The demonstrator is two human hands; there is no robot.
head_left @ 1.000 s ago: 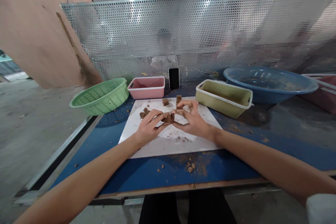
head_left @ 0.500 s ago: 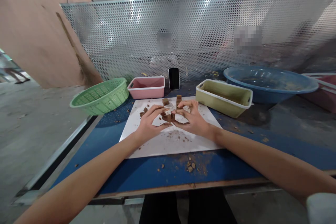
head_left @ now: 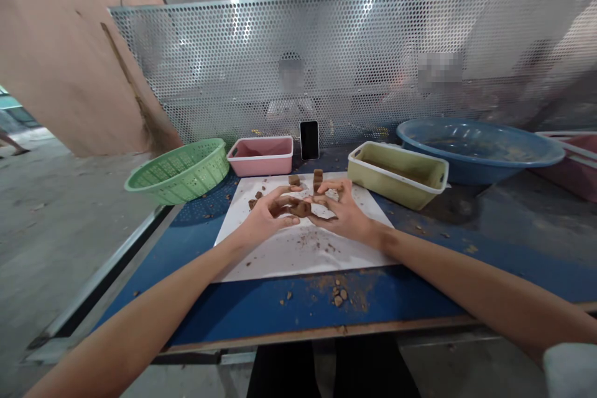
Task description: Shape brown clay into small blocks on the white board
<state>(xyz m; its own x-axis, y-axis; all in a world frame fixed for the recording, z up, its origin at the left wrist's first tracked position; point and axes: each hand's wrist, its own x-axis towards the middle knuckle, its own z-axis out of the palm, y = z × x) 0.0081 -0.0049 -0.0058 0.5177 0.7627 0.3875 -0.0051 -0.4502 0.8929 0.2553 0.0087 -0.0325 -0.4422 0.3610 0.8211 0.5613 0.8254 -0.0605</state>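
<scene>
A dark brown lump that looks like clay (head_left: 301, 209) is between my two hands over the white sheet. My left hand (head_left: 263, 217) curves round its left side, thumb below and fingers above. From the right, my right hand (head_left: 347, 217) pinches its other end with the fingertips. Just beyond the hands, a small brown block (head_left: 294, 180) and a taller upright brown block (head_left: 318, 179) stand on the white sheet (head_left: 280, 261). Small dark chunks (head_left: 253, 203) lie by my left fingers, and crumbs are scattered nearer me.
On the blue table (head_left: 224, 317), a green basket (head_left: 186, 171), a pink bin (head_left: 261, 165), a propped-up phone (head_left: 309, 140), a yellow-green bin (head_left: 392, 183) and a blue basin (head_left: 466, 161) stand beyond the sheet. Behind them rises a perforated metal panel (head_left: 345, 62). Pebble-like bits (head_left: 339, 296) lie near the front edge.
My left thumb and fingers have closed in on the lump, which now looks turned or slightly raised. My right hand has barely moved.
</scene>
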